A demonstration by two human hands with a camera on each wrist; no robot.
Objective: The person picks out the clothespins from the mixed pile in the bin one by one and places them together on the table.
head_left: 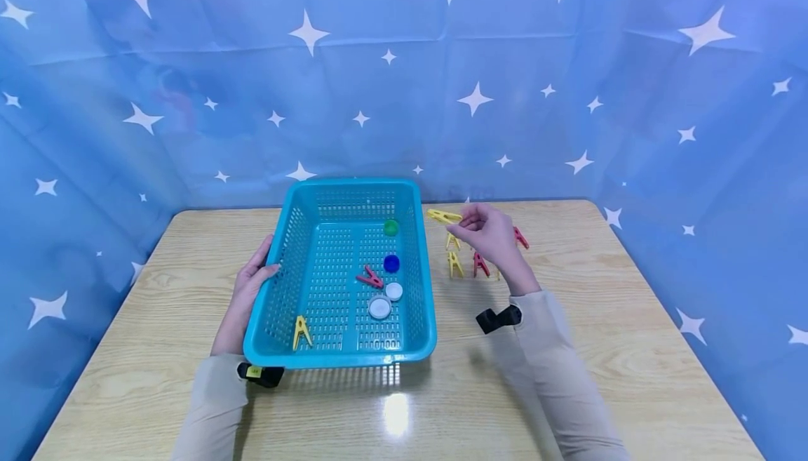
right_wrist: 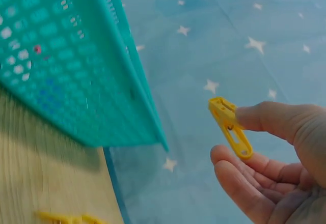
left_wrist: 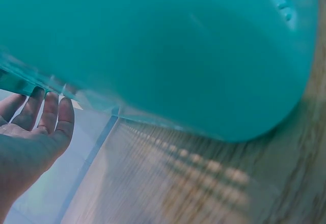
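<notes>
One yellow clothespin [head_left: 444,216] in right hand [head_left: 489,235] — beside basket [head_left: 421,250].

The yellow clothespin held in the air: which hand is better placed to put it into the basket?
Probably the right hand: it already pinches the yellow clothespin just beside the teal basket. The left hand rests against the basket's far side, holding no pin.

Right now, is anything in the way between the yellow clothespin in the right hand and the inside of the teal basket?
Only the basket's right wall lies between. The right hand holds the yellow clothespin raised beside the rim, and the basket is open-topped.
</notes>
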